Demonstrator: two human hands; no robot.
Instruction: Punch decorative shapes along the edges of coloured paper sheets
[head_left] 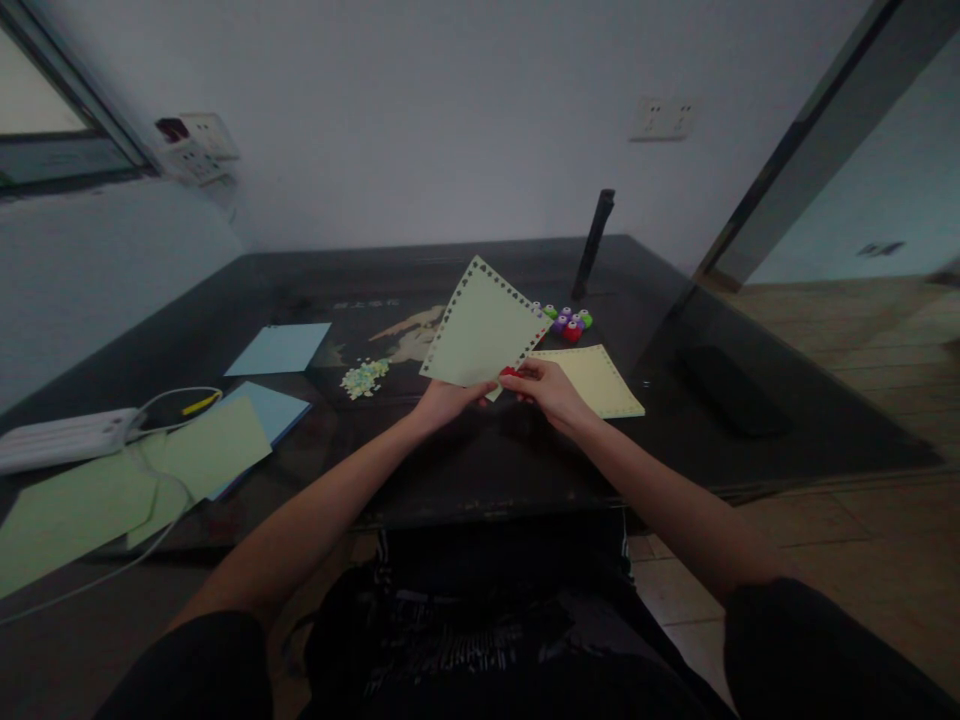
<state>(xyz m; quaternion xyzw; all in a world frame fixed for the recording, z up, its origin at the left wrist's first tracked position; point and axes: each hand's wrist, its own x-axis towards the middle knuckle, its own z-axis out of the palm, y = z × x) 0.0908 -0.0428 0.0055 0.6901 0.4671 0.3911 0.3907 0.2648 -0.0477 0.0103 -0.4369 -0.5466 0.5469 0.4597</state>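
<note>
A pale green paper sheet (484,325) is held up and tilted above the dark table, with small punched holes along its edges. My left hand (452,403) is closed on its lower edge. My right hand (550,390) grips a small red punch (511,372) at the sheet's lower right corner. Behind the sheet, to the right, stand several small punches (572,325) in red, purple and green. A stack of pale yellow sheets (596,378) with punched edges lies beside my right hand. Tiny paper cut-outs (364,378) are heaped to the left of the sheet.
Blue paper (281,348) and green sheets (82,505) lie on the left of the table (465,480). A white power strip (67,440) with a cable is at the far left. A black upright stick (594,243) stands at the back, and a dark flat object (731,388) lies right.
</note>
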